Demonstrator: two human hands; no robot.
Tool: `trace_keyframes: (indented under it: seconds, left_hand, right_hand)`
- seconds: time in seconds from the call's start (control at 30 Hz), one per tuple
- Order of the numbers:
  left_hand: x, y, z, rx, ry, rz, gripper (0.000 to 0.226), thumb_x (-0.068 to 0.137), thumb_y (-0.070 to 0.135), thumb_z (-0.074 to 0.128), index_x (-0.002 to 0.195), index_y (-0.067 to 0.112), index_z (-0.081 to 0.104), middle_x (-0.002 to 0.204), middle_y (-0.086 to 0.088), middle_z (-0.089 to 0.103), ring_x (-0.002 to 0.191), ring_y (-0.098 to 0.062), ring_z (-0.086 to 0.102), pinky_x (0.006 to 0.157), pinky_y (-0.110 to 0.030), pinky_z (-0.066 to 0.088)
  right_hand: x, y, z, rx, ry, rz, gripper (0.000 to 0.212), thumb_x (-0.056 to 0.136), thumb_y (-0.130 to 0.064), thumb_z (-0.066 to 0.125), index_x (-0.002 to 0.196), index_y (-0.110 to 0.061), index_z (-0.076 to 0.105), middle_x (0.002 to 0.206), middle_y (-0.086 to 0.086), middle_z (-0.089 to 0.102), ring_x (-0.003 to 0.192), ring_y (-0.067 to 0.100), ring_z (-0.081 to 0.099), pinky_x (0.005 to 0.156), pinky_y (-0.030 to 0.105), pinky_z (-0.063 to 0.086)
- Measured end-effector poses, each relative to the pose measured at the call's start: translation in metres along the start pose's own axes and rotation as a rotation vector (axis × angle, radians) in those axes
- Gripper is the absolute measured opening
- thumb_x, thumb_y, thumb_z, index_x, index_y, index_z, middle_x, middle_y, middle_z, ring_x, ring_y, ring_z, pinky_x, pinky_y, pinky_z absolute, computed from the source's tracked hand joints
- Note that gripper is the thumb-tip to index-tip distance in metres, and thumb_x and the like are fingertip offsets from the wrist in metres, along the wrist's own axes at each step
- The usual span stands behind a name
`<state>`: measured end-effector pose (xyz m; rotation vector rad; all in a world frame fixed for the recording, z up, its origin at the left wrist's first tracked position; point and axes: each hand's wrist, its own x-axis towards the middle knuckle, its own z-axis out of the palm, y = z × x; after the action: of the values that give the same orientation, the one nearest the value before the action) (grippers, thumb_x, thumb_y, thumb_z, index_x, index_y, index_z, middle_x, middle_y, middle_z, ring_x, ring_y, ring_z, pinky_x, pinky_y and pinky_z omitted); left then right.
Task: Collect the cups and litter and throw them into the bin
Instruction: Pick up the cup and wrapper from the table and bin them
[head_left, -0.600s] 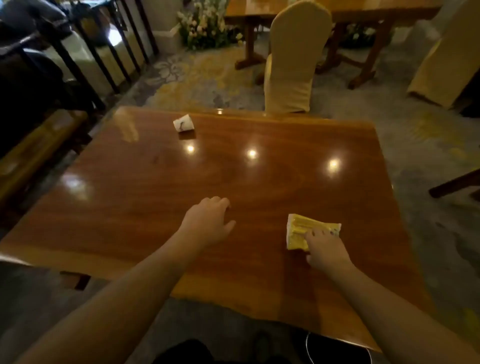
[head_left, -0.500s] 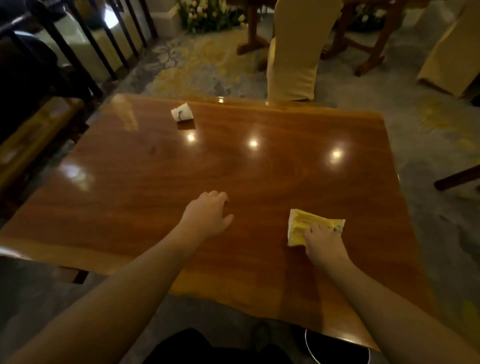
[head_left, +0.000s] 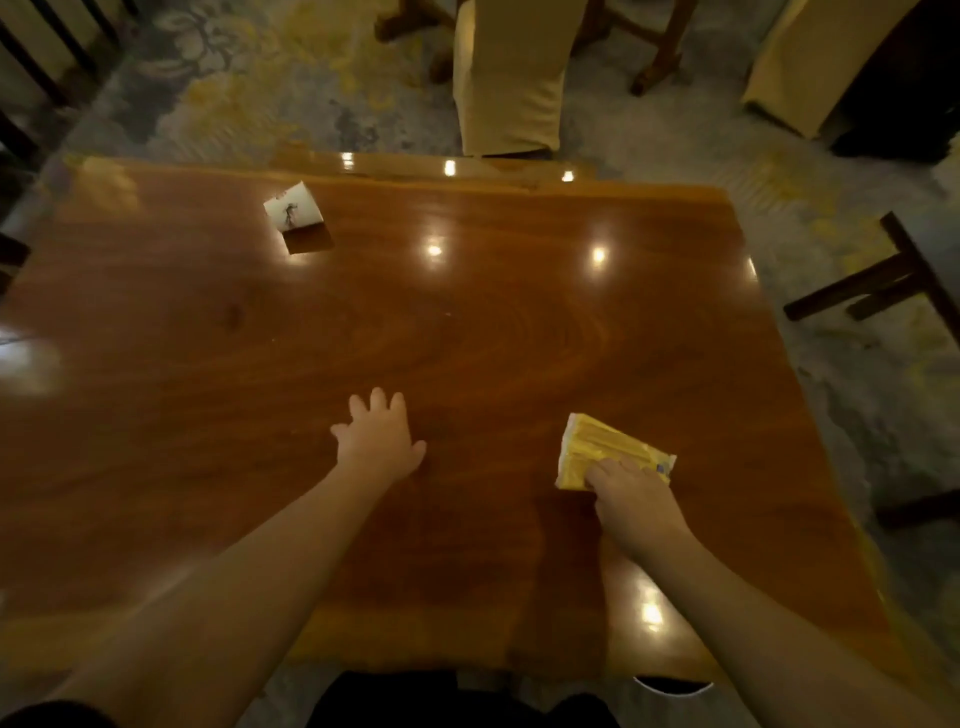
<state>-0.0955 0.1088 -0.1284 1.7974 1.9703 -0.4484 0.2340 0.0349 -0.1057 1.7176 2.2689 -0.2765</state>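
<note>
Polished reddish wood fills my view: one table (head_left: 467, 322) with ceiling lights mirrored in it, patterned carpet (head_left: 249, 88) around it and a cloth-covered chair (head_left: 509, 78) at the far edge. On it lie two pieces of litter. One white paper cup (head_left: 293, 207) sits near the far left corner, tipped on its side, with a dark mark on it too blurred to read. One yellow packet (head_left: 602, 449) lies near my right hand (head_left: 631, 499); its small print at the right end is unreadable. My right fingers (head_left: 605, 470) press together on the packet's near edge, much as half a second ago. My left hand (head_left: 376, 441) rests flat on the table, fingers spread, holding nothing, more splayed than before. A white rim, possibly the bin (head_left: 672, 686), peeks from under the near edge.
</note>
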Motion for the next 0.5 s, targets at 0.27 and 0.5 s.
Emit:
trace_keyframes:
  seconds: [0.27, 0.5]
  left_hand:
    - [0.03, -0.083, -0.021, -0.09, -0.136, -0.058, 0.109, 0.079, 0.08, 0.051, 0.159, 0.031, -0.005, 0.168, -0.01, -0.011, 0.149, -0.05, -0.008, 0.11, -0.075, 0.019]
    - [0.061, -0.15, -0.046, -0.035, -0.014, 0.139, 0.083, 0.088, 0.066, 0.055, 0.155, 0.025, 0.026, 0.162, -0.01, 0.022, 0.146, -0.035, 0.024, 0.109, -0.057, 0.039]
  right_hand:
    - [0.041, -0.122, -0.037, 0.142, 0.042, -0.054, 0.026, 0.091, -0.015, 0.049, 0.113, -0.025, 0.059, 0.115, -0.004, 0.062, 0.108, 0.019, 0.053, 0.091, 0.037, 0.044]
    - [0.106, -0.201, -0.064, 0.147, 0.065, -0.109, 0.027, 0.093, -0.016, 0.048, 0.114, -0.029, 0.059, 0.114, -0.009, 0.061, 0.107, 0.014, 0.052, 0.094, 0.032, 0.041]
